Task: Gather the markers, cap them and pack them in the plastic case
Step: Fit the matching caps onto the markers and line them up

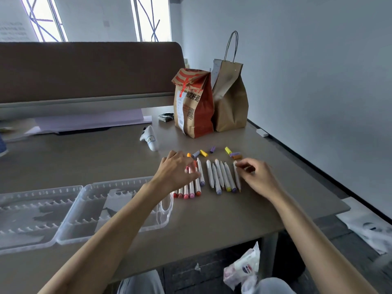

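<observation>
Markers [222, 177] lie in two rows mid-bench [212, 213], white barrels, coloured ends toward the person. Loose caps [203, 153] scattered just beyond. Left hand [177, 169] rests over the left row, fingers spread, gripping nothing visible. Right hand [257, 174] pinches what may be a brown cap beside the rightmost marker. Clear case [84, 209] open at left, slots unfilled. Red-printed bag [194, 105] with receipt and QR code; text blurred. Plain bag [231, 98] touches it.

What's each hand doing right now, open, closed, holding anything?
Left hand: open, fingers spread over the left marker group, nothing visibly gripped.
Right hand: fingers pinched at the tip of the rightmost marker; whether it is gripped cannot be told.
</observation>
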Motion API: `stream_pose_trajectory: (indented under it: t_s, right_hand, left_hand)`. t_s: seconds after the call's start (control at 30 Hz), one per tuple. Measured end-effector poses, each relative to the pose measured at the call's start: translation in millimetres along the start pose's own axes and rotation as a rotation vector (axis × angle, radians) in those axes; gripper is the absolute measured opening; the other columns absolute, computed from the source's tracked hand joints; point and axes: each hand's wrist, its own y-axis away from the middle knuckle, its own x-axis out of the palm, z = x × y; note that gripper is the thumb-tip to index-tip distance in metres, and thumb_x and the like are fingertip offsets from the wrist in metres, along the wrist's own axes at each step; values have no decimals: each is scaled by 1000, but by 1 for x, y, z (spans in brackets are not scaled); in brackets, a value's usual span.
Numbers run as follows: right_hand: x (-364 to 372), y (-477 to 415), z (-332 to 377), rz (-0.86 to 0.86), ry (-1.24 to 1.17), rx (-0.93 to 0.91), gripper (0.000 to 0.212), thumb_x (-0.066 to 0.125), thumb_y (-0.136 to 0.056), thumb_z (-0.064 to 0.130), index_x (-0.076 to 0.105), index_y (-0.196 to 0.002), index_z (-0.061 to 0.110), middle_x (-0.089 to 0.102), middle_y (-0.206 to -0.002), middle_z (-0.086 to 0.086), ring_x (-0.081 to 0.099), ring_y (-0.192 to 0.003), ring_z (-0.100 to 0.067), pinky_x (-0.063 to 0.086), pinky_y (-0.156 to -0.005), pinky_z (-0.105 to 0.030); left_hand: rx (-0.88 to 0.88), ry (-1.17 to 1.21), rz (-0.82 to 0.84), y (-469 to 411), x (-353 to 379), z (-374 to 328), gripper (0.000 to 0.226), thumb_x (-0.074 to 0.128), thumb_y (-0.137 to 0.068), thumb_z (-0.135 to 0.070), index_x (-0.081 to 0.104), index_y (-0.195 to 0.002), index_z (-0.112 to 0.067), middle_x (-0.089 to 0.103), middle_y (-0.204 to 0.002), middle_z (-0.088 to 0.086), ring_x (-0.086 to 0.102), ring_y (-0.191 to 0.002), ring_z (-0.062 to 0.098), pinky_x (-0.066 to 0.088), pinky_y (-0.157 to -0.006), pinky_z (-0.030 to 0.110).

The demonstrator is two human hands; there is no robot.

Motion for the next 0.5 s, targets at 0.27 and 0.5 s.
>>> stream_pose_trajectory:
  t_s: [0.27, 0.5]
  right_hand:
    - [1, 2, -6, -8, -74, 0, 15, 64, -90, 21, 70, -97, 33, 71, -93, 11, 66, -84, -6, 54, -84, -37]
    - [2, 7, -8, 0, -23, -50, 15, 62, -92, 20, 69, -105, 24, 67, -93, 15, 63, -81, -2, 51, -77, -28]
  left_hand:
    - [-2, 152, 6, -16, 5, -6, 8, 70, -80, -29, 66, -78, -22, 60, -79, -10, 58, -79, 12, 44, -69, 24]
    - [96, 127, -96, -5, 18, 0, 4, 67, -85, -25, 68, -84, -21, 51, -77, -16, 50, -84, 13, 45, -77, 31]
